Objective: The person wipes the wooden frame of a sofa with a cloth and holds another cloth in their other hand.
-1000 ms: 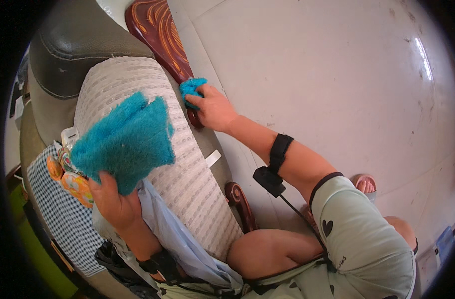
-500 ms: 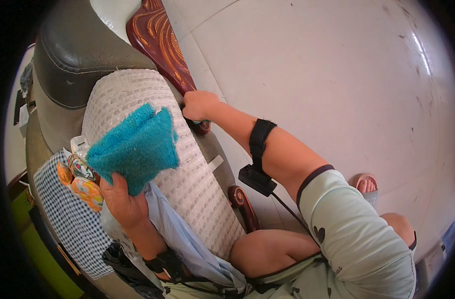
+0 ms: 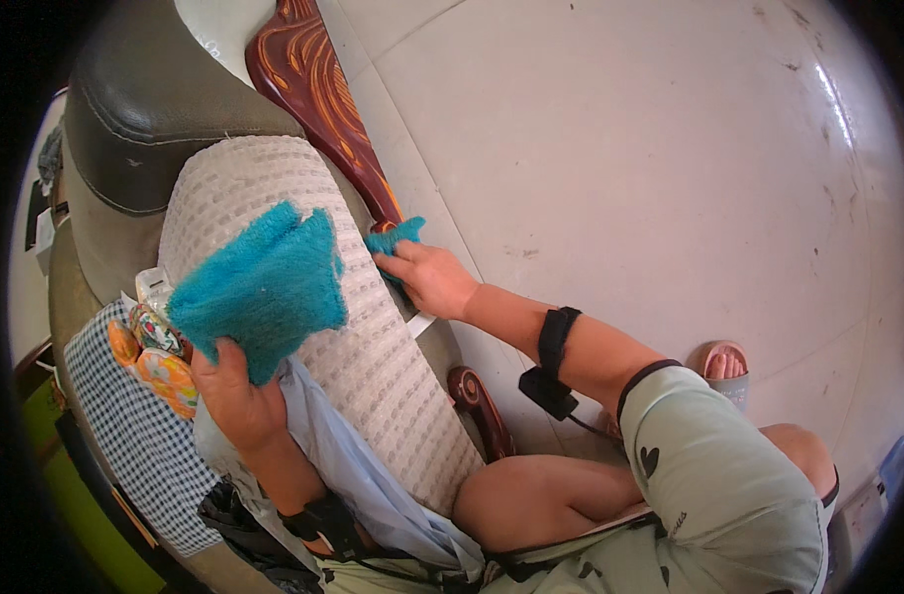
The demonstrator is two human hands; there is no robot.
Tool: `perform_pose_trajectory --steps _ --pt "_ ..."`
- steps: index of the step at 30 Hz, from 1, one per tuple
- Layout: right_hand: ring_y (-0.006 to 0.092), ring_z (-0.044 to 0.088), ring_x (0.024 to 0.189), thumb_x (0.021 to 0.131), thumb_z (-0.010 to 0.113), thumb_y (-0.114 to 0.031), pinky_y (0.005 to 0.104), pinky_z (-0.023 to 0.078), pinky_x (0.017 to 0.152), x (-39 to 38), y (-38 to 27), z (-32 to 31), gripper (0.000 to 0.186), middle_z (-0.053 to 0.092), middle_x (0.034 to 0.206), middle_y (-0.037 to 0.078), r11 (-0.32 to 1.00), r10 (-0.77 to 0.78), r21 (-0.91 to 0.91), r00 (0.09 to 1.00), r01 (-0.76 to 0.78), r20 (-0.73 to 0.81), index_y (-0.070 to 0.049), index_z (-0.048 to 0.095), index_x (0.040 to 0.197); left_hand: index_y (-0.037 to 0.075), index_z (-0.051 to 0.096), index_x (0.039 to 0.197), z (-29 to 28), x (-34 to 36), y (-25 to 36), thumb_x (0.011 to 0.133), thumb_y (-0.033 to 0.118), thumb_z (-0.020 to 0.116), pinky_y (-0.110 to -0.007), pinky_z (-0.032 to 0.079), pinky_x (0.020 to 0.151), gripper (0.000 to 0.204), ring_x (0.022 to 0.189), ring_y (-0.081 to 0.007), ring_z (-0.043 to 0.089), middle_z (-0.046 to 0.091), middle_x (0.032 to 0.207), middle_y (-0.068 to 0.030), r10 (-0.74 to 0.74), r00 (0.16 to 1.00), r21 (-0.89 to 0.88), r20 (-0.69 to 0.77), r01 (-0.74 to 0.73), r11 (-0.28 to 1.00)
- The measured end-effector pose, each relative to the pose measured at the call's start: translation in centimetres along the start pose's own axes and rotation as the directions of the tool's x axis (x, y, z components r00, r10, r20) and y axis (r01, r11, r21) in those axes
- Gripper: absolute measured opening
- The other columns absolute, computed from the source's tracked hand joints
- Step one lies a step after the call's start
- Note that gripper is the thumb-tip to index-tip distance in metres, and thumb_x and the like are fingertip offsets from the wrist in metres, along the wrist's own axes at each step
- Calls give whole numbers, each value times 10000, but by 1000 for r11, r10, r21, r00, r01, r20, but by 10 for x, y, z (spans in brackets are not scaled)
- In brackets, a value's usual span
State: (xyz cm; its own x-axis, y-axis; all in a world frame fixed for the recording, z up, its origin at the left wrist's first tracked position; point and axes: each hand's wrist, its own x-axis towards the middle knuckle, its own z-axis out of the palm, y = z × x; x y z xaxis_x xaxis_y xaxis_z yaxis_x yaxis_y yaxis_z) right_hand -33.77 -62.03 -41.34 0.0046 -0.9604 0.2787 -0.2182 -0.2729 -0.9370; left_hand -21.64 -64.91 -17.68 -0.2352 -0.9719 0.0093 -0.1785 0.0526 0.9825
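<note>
My left hand [image 3: 239, 396] grips a folded, fuzzy teal cloth [image 3: 264, 287] by its lower edge, thumb on top, above the sofa seat. My right hand [image 3: 434, 279] has its fingers over a smaller piece of teal cloth [image 3: 401, 236]. That piece lies against the lower end of the carved, dark red wooden trim [image 3: 323, 109] along the sofa's front edge. Part of the smaller cloth is hidden under the fingers. Beneath the larger cloth is a cream textured seat cover [image 3: 373, 366].
A dark leather armrest [image 3: 155, 99] stands at the upper left. Orange floral fabric bundles [image 3: 165, 376] and a checked cloth [image 3: 135, 436] lie left of my left hand. A curled wooden foot [image 3: 480, 406] juts out near my knee. Pale floor tiles [image 3: 620, 148] extend to the right.
My right hand has moved down along the trim toward me, and its fingers have loosened from a fist, showing the teal cloth beneath. My left hand and its cloth have barely shifted.
</note>
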Motion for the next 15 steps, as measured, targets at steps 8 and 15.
perform_pose_trajectory --steps 8,15 --pt "257 539 822 649 582 -106 345 452 679 -19 27 -3 361 511 843 82 925 -267 -275 963 262 21 -83 595 1010 -51 417 1183 2 -1 -1 898 185 496 -366 379 905 378 1014 -233 502 509 1129 -125 13 1000 11 25 -13 1000" --pt "235 542 818 696 548 -126 340 463 659 -25 31 4 239 517 831 66 908 -246 -347 969 236 16 -93 642 913 -50 406 1198 2 0 0 894 198 503 -372 370 915 404 1032 -235 491 498 1143 -125 1 1000 56 -16 0 998"
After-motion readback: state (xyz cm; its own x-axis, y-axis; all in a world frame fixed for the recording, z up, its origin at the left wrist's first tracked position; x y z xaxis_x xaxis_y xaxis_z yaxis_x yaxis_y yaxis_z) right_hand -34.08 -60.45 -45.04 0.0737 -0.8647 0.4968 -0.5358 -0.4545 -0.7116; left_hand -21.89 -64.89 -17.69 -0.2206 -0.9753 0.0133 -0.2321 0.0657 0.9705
